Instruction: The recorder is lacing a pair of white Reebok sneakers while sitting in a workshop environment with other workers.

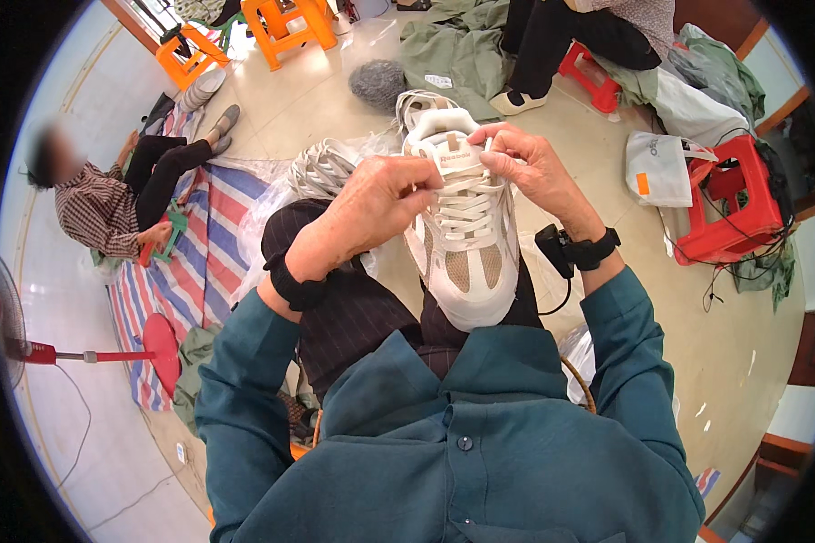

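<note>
A white and beige sneaker (pixel 462 244) with tan mesh rests on my lap, its toe pointing toward me. White shoelace (pixel 466 215) crosses its front in several rows below the padded tongue (pixel 455 154). My left hand (pixel 380 204) is closed at the shoe's left upper eyelets, thumb and fingertips pinching the lace there. On the opposite side, my right hand (pixel 534 172) pinches lace by the top right eyelets, thumb and forefinger together beside the tongue. The fingers partly cover the lace ends.
More white laces (pixel 321 167) lie in a bundle left of the shoe. A person (pixel 100 199) sits at the left on a striped sheet (pixel 204 244); another sits at the back right. A red stool (pixel 733 204), a white bag (pixel 658 170) and a red fan base (pixel 160 353) stand around.
</note>
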Action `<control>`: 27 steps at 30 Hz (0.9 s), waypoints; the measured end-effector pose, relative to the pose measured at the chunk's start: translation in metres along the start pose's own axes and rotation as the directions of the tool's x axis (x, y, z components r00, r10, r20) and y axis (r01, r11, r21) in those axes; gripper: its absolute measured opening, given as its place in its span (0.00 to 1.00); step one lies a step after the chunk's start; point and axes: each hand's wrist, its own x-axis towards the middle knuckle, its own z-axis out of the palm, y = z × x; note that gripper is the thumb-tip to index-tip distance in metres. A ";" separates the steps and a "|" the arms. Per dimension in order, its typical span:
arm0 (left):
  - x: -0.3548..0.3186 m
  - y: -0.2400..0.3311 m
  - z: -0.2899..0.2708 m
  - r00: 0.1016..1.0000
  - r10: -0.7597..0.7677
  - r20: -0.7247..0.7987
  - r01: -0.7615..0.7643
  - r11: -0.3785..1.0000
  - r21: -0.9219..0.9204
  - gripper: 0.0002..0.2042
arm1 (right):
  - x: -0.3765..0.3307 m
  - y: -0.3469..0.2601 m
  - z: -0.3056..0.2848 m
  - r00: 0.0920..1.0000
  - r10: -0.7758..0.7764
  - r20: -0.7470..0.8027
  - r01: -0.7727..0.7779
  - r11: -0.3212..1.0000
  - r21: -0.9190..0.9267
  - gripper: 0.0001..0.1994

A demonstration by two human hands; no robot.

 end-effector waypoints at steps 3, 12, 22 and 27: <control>-0.003 -0.003 -0.005 0.988 -0.152 -0.029 0.149 0.985 -0.083 0.06 | -0.001 0.002 0.001 0.999 -0.009 -0.031 0.009 1.000 0.030 0.12; -0.008 -0.016 0.004 0.885 -0.436 -0.163 0.362 0.865 -0.348 0.05 | -0.010 -0.003 0.015 0.978 -0.139 -0.156 0.131 0.989 -0.064 0.10; 0.010 -0.007 0.015 0.917 -0.357 -0.178 0.380 0.918 0.114 0.10 | -0.013 -0.001 0.017 0.965 -0.164 -0.203 0.146 0.984 -0.103 0.10; 0.013 -0.021 0.014 0.886 -0.462 -0.043 0.447 0.875 -0.183 0.09 | -0.016 0.006 0.014 0.978 -0.059 -0.198 0.073 0.995 0.062 0.12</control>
